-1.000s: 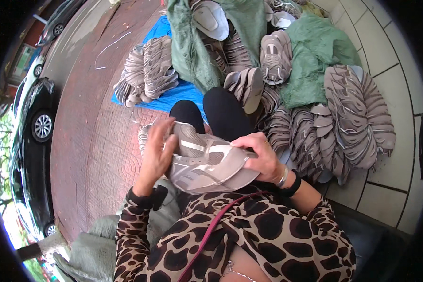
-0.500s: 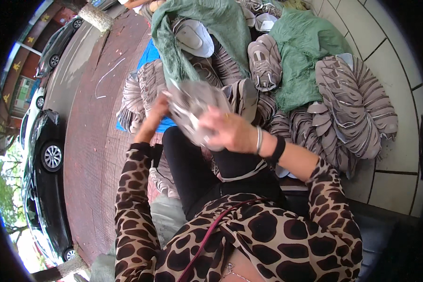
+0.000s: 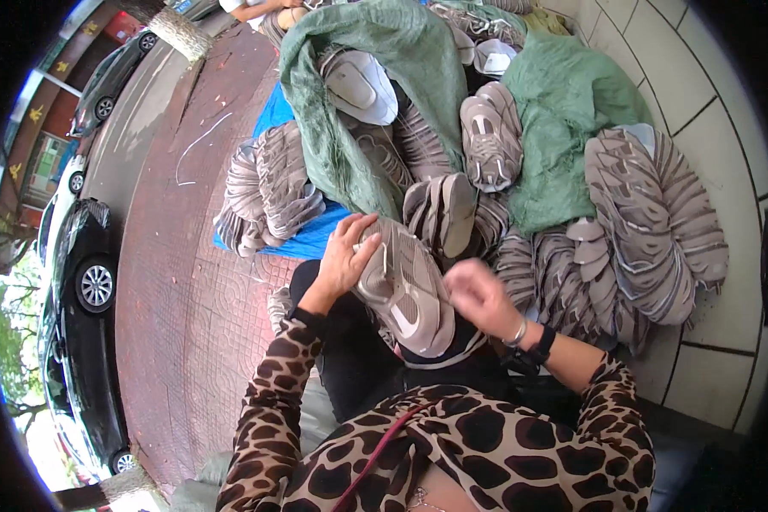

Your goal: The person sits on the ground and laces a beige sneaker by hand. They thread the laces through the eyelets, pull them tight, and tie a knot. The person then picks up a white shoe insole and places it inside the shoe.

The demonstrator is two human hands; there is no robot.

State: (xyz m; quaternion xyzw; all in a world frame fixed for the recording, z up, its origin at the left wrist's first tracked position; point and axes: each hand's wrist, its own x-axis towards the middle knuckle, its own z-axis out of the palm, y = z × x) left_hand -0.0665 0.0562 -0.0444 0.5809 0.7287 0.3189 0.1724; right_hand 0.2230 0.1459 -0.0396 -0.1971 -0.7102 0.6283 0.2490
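Observation:
A taupe sneaker upper (image 3: 408, 290) rests over my thighs, its pale trim facing up and a second layer showing along its right edge. My left hand (image 3: 347, 258) grips its far left side, thumb on top and fingers curled over the edge. Just off the right side of the upper hovers my right hand (image 3: 479, 294), slightly blurred, with its fingers curled in a pinch. Whatever those fingers hold, if anything, is hidden. Right beyond the upper stands a small stack of uppers (image 3: 442, 213), its layers packed together.
Nested stacks of taupe uppers lie at the right (image 3: 657, 226) and left (image 3: 273, 188). Green woven sacks (image 3: 563, 111) and a blue sheet (image 3: 311, 235) are among them. A person's arm (image 3: 252, 10) shows at the far edge. Parked cars (image 3: 85, 282) line the left.
The upper has come down onto my lap and turned so its top shows. My left hand moved right and nearer with it; my right hand has let go and shifted right.

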